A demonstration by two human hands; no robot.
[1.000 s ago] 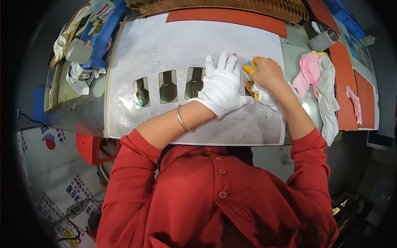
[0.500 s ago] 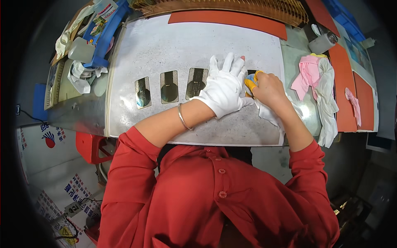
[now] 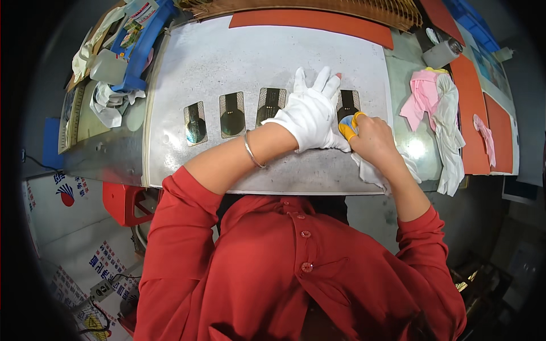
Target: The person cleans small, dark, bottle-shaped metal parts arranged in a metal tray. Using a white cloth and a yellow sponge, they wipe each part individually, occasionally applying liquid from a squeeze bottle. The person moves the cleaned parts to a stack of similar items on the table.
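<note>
My left hand point(image 3: 310, 116), in a white glove with one fingertip bare, lies flat with fingers spread on the grey-white sheet point(image 3: 284, 54). It partly covers a dark patterned plate point(image 3: 272, 102). My right hand point(image 3: 369, 136), with yellow coverings on its fingers, is closed over a white cloth point(image 3: 369, 171), which trails out beneath it. A light blue patch shows between the yellow fingers. Those fingers press at the lower end of another dark plate point(image 3: 348, 100). More such plates, including a dark plate point(image 3: 232, 115) and a shinier one point(image 3: 195, 125), lie in a row to the left.
A slotted brown rack point(image 3: 318, 7) and an orange-red board point(image 3: 313, 23) border the far side. On the right are a pink cloth point(image 3: 422, 98), a pale cloth point(image 3: 448, 136) and a bottle point(image 3: 443, 54). A blue bin point(image 3: 136, 62) and white bottle point(image 3: 108, 68) stand left.
My right hand has shifted slightly down and right, uncovering more of the plate there. My left hand has moved slightly right and up.
</note>
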